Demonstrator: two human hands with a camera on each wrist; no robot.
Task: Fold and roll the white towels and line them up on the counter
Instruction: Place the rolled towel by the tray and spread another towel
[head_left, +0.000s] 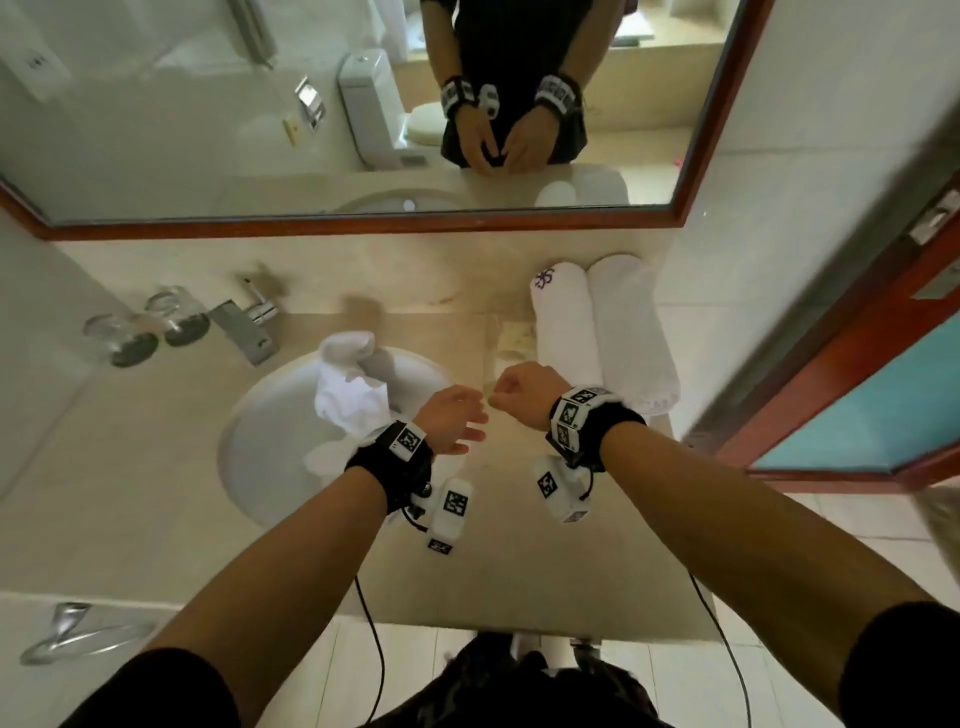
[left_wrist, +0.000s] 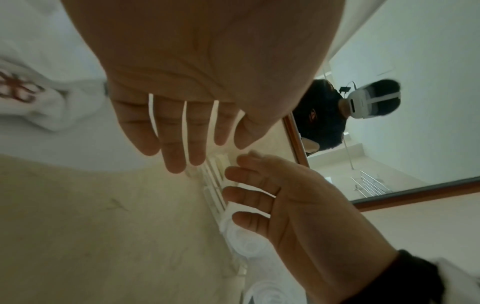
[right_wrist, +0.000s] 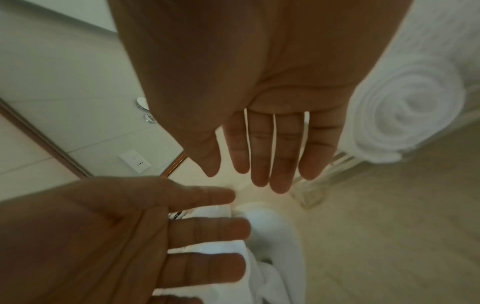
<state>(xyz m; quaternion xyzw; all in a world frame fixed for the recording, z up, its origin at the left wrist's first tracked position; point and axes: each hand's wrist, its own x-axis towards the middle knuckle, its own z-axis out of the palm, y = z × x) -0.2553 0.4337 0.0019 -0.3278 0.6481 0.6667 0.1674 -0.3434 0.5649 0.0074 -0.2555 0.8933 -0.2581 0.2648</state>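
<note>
Two rolled white towels lie side by side at the counter's back right, the left roll (head_left: 563, 322) showing a purple emblem, the right roll (head_left: 631, 332) plain. A crumpled white towel (head_left: 348, 387) sits in the sink basin (head_left: 260, 447). Over the counter between basin and rolls, my left hand (head_left: 454, 418) and right hand (head_left: 519, 389) hover close together, holding nothing. The left wrist view shows my left hand's fingers (left_wrist: 176, 133) straight, the crumpled towel (left_wrist: 39, 98) at left. In the right wrist view my right hand's fingers (right_wrist: 272, 148) are straight, a rolled towel's end (right_wrist: 410, 123) beside them.
A chrome faucet (head_left: 244, 322) and two glass tumblers (head_left: 150, 327) stand left of the basin. A small clear tray (head_left: 506, 338) lies next to the rolls. The wood-framed mirror (head_left: 363, 226) backs the counter, a door (head_left: 857, 405) stands at right, and a towel ring (head_left: 67, 634) hangs at lower left.
</note>
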